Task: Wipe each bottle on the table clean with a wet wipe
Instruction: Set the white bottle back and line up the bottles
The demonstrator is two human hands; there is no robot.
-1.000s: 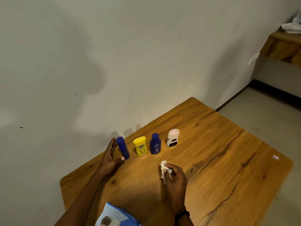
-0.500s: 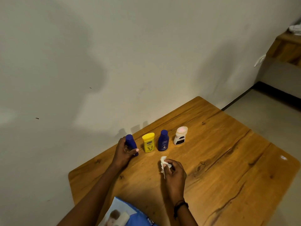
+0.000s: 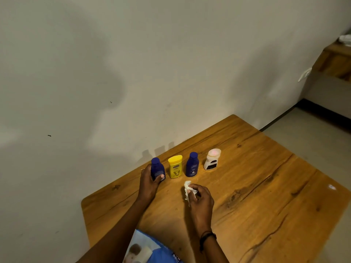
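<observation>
Several small bottles stand in a row near the wall on the wooden table (image 3: pixel 266 196). At the left end, my left hand (image 3: pixel 149 182) grips a dark blue bottle (image 3: pixel 157 168), which stands upright on the table. Beside it stand a yellow bottle (image 3: pixel 175 166), a second dark blue bottle (image 3: pixel 192 164) and a white bottle with a pink top (image 3: pixel 211 159). My right hand (image 3: pixel 200 200) holds a crumpled white wet wipe (image 3: pixel 187 187) just in front of the row.
A blue pack of wet wipes (image 3: pixel 150 251) lies at the table's near edge between my forearms. The wall runs right behind the bottles. A wooden shelf (image 3: pixel 336 59) juts out at the far right above the floor.
My left hand closed around the left blue bottle and set it upright from a tilt. My right hand stayed in place with the wipe.
</observation>
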